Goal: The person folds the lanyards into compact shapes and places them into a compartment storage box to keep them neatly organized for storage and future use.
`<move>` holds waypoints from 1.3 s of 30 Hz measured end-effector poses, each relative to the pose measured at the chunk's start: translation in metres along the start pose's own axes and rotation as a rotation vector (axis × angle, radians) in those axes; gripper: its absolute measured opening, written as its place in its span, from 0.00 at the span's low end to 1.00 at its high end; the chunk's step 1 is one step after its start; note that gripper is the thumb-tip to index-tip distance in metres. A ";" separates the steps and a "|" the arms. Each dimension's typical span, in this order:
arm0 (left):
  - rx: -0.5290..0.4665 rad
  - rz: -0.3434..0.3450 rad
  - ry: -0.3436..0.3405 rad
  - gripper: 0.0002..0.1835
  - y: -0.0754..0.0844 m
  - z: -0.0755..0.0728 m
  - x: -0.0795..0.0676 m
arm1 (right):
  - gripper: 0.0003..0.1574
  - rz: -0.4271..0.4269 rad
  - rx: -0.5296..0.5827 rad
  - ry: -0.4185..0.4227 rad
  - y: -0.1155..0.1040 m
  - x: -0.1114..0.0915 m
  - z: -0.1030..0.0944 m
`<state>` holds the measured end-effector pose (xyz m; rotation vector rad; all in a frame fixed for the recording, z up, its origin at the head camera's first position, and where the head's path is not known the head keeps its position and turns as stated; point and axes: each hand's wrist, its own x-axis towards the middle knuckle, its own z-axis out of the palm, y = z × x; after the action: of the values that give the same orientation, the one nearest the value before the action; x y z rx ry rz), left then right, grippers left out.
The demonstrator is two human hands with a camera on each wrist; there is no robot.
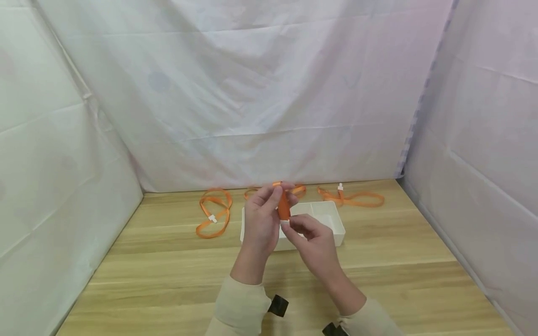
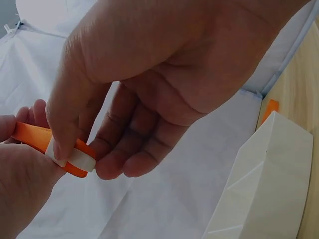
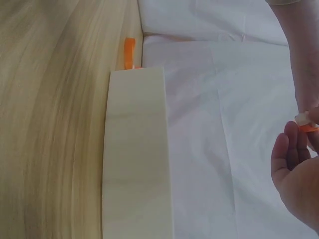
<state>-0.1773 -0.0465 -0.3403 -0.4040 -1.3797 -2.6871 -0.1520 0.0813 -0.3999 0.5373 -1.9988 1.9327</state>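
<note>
Left hand (image 1: 261, 215) grips the bundled orange lanyard (image 1: 284, 208), right hand (image 1: 316, 242) pinches its white clip (image 1: 285, 222). Probably the fastening step, so I'd guess next needs a steady hold.

A cream left sleeve (image 1: 241, 308) and matching right sleeve (image 1: 371, 319) are worn, small black blocks (image 1: 278, 305) seen beside both cuffs.
</note>
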 end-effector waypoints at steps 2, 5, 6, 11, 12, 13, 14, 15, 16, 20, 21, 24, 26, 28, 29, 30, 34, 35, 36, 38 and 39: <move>0.009 -0.006 -0.009 0.16 0.001 0.000 -0.001 | 0.06 0.068 -0.017 -0.026 -0.001 0.000 -0.002; 0.037 -0.011 -0.032 0.14 0.001 0.000 -0.002 | 0.08 0.183 -0.025 -0.067 -0.004 0.001 -0.005; 0.045 -0.014 -0.039 0.14 0.002 0.000 -0.002 | 0.09 0.211 -0.024 -0.079 -0.005 0.002 -0.006; 0.084 -0.009 -0.081 0.14 0.002 0.002 -0.003 | 0.11 0.276 -0.029 -0.094 -0.016 0.004 -0.008; 0.089 -0.011 -0.089 0.14 0.002 0.002 -0.002 | 0.12 0.280 -0.034 -0.086 -0.018 0.005 -0.008; 0.097 -0.013 -0.095 0.14 0.002 0.002 -0.002 | 0.12 0.283 -0.043 -0.077 -0.019 0.005 -0.008; 0.106 -0.015 -0.101 0.14 0.003 0.002 -0.002 | 0.12 0.284 -0.050 -0.066 -0.020 0.005 -0.008; 0.113 -0.020 -0.107 0.14 0.004 0.002 -0.002 | 0.12 0.284 -0.060 -0.055 -0.020 0.005 -0.008; 0.126 -0.024 -0.110 0.14 0.005 0.001 -0.002 | 0.11 0.283 -0.065 -0.043 -0.021 0.005 -0.008; 0.299 -0.025 -0.151 0.09 0.014 -0.004 -0.003 | 0.07 0.257 -0.097 -0.021 -0.020 0.005 -0.012; 0.352 -0.028 -0.167 0.10 0.017 -0.005 -0.003 | 0.07 0.246 -0.107 -0.021 -0.020 0.005 -0.013; 0.484 -0.037 -0.234 0.15 0.025 -0.011 -0.003 | 0.05 0.209 -0.175 -0.027 -0.021 0.007 -0.018; 0.503 -0.067 -0.263 0.17 0.029 -0.014 -0.003 | 0.04 0.175 -0.216 -0.042 -0.022 0.007 -0.020; 0.496 -0.089 -0.284 0.18 0.031 -0.017 -0.003 | 0.05 0.146 -0.254 -0.059 -0.023 0.007 -0.022; 0.489 -0.102 -0.286 0.18 0.031 -0.018 -0.003 | 0.05 0.138 -0.265 -0.070 -0.024 0.007 -0.022; 0.484 -0.110 -0.288 0.18 0.031 -0.019 -0.003 | 0.05 0.131 -0.271 -0.081 -0.024 0.006 -0.023; 0.479 -0.137 -0.275 0.19 0.030 -0.022 -0.002 | 0.05 0.122 -0.276 -0.118 -0.022 0.004 -0.024; 0.481 -0.141 -0.268 0.19 0.030 -0.022 -0.002 | 0.05 0.118 -0.276 -0.127 -0.022 0.004 -0.024; 0.488 -0.145 -0.259 0.19 0.029 -0.022 -0.001 | 0.05 0.115 -0.274 -0.135 -0.022 0.004 -0.024; 0.497 -0.154 -0.241 0.18 0.029 -0.023 -0.001 | 0.06 0.115 -0.283 -0.150 -0.022 0.004 -0.024; 0.501 -0.152 -0.234 0.17 0.028 -0.024 0.000 | 0.06 0.118 -0.286 -0.158 -0.022 0.004 -0.024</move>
<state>-0.1757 -0.0825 -0.3313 -0.5902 -2.1506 -2.3265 -0.1457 0.1046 -0.3777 0.5217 -2.4041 1.6687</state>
